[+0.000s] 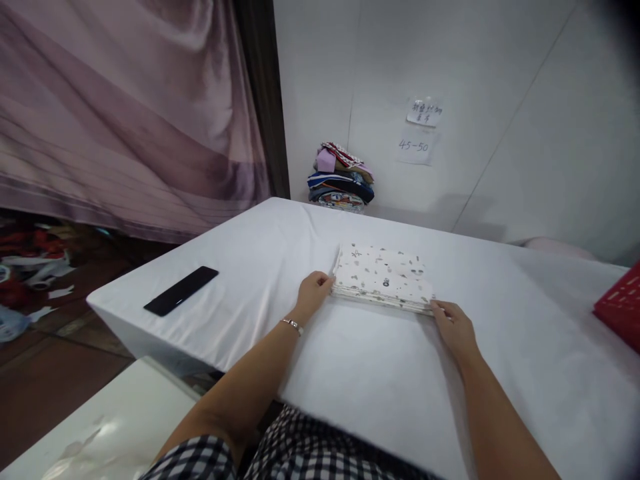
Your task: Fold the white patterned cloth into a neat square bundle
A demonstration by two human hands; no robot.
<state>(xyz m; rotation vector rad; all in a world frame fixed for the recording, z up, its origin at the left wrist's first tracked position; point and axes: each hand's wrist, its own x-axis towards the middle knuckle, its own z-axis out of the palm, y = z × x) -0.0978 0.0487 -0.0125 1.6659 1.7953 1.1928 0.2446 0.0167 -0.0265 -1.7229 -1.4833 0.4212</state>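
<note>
A folded white cloth [383,275] with small printed figures lies flat on the white-covered table [375,373], its layers showing along the near edge. My left hand [314,293] pinches its near left corner between thumb and fingers. At the near right corner, my right hand [454,327] grips the same cloth, fingers closed on the edge. A bracelet circles my left wrist.
A black phone-like slab [181,291] lies on the table's left side. Behind the far edge rises a pile of folded fabrics [341,179] by the wall. A red object [620,308] sits at the right edge. A pink curtain [130,113] hangs at left.
</note>
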